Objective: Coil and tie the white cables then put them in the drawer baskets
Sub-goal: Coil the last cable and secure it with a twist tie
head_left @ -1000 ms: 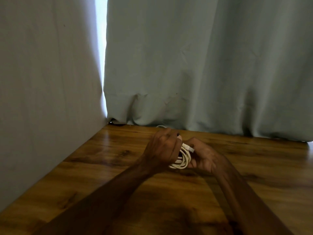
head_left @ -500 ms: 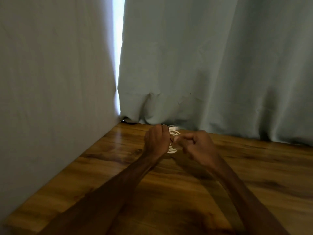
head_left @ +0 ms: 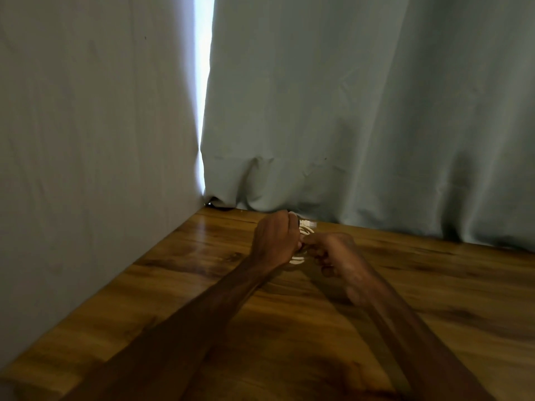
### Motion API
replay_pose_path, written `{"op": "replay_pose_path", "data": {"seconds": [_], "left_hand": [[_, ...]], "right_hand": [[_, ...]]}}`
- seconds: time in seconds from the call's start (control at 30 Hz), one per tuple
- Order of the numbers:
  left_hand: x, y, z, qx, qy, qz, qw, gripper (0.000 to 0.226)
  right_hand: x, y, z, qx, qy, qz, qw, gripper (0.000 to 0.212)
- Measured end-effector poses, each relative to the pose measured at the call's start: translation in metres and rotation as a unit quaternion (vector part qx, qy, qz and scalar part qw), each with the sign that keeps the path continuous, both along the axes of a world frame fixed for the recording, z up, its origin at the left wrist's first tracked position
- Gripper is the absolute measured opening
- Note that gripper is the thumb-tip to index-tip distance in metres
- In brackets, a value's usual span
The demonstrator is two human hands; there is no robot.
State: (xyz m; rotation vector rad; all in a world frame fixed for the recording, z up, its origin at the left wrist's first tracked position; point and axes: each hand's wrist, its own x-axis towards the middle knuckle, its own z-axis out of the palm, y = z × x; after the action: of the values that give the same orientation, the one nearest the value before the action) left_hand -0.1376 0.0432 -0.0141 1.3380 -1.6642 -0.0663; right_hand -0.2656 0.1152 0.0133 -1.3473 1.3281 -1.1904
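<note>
White cable [head_left: 301,241] is sitting coiled in a small bundle between both hands, just above the wooden table [head_left: 434,299], near its far edge, roughly at 12 o'clock from the camera. Only slivers are showing: a few loops sticking out under the hands at 6 o'clock of the bundle, and a white connector end [head_left: 309,223] poking out at 1 o'clock, pointing right toward the curtain hem.

Left hand [head_left: 275,241] is wrapping around the coil from the 9 o'clock side, fingers curled closed over it, back of the hand facing the camera. It is holding the bundle.

Right hand [head_left: 333,253] is meeting it from 3 o'clock, fingers bunched tight, fingertips pinching at the coil where the two hands are touching. Can't tell whether it is gripping a loop or a loose strand; the contact spot is hidden and blurred.

Both forearms are running in from 6 o'clock, left one crossing diagonally from 7 o'clock, right one from 5 o'clock, casting dark shadows on the tabletop.

Grey-green curtain [head_left: 362,111] is hanging behind the table at 12 o'clock, hem bunching on the far edge just behind the hands. A second curtain panel [head_left: 86,125] is covering the 9 o'clock side. Bright strip of daylight [head_left: 202,82] is showing in the gap between them at 11 o'clock.
</note>
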Motion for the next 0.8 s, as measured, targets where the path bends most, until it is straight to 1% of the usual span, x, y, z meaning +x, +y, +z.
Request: {"op": "replay_pose_path", "data": {"seconds": [0.07,0.1,0.13,0.17,0.2,0.23,0.27,0.3,0.33,0.37,0.43,0.53,0.57,0.67,0.73,0.8], "left_hand": [[0.006,-0.005,0.0,0.015,0.0,-0.013,1.0,0.04],[0.008,-0.005,0.0,0.015,0.008,-0.017,1.0,0.04],[0.009,-0.001,0.001,0.017,0.025,-0.028,0.999,0.04],[0.007,0.005,0.002,0.023,0.023,-0.049,0.998,0.037],[0.007,0.007,-0.001,0.05,0.019,-0.069,0.996,0.032],[0.006,0.004,-0.004,0.045,0.015,-0.084,0.995,0.024],[0.002,0.005,-0.002,0.054,0.033,-0.095,0.993,0.019],[-0.004,0.008,-0.001,0.028,0.024,-0.087,0.996,0.02],[-0.006,0.008,-0.003,0.007,0.007,-0.083,0.996,0.025],[-0.008,0.008,-0.004,0.01,-0.005,-0.089,0.996,0.031],[-0.011,0.009,-0.007,0.029,-0.023,-0.112,0.993,0.033],[-0.012,0.015,-0.007,0.038,-0.025,-0.145,0.988,0.033],[-0.013,0.017,-0.006,0.04,-0.025,-0.153,0.987,0.034],[-0.016,0.02,-0.006,0.053,-0.026,-0.182,0.982,0.035],[-0.018,0.018,-0.009,0.072,-0.007,-0.193,0.979,0.036],[-0.019,0.018,-0.01,0.093,0.01,-0.202,0.975,0.04]], "right_hand": [[-0.002,-0.003,0.0,-0.032,0.037,0.019,0.999,0.029],[-0.003,-0.004,0.001,-0.061,0.052,0.029,0.996,0.033],[-0.003,-0.003,0.002,-0.09,0.049,0.037,0.994,0.033],[-0.004,-0.004,0.002,-0.12,0.031,0.042,0.991,0.032],[-0.004,-0.003,0.003,-0.142,0.002,0.038,0.989,0.028],[-0.005,-0.004,0.003,-0.158,-0.025,0.032,0.987,0.024],[-0.007,-0.005,0.002,-0.16,-0.05,0.026,0.985,0.019],[-0.011,-0.009,0.0,-0.154,-0.068,0.023,0.985,0.017],[-0.013,-0.01,0.0,-0.14,-0.083,0.022,0.986,0.018],[-0.015,-0.013,-0.001,-0.126,-0.091,0.021,0.988,0.022],[-0.02,-0.015,0.001,-0.104,-0.104,0.026,0.989,0.028],[-0.024,-0.012,0.004,-0.093,-0.151,0.074,0.981,0.016],[-0.027,-0.012,0.003,-0.097,-0.155,0.077,0.98,0.017],[-0.035,-0.01,0.003,-0.122,-0.119,0.063,0.983,0.028],[-0.039,-0.011,0.004,-0.147,-0.08,0.042,0.985,0.027],[-0.043,-0.014,0.005,-0.188,-0.028,0.001,0.982,0.02]]}}
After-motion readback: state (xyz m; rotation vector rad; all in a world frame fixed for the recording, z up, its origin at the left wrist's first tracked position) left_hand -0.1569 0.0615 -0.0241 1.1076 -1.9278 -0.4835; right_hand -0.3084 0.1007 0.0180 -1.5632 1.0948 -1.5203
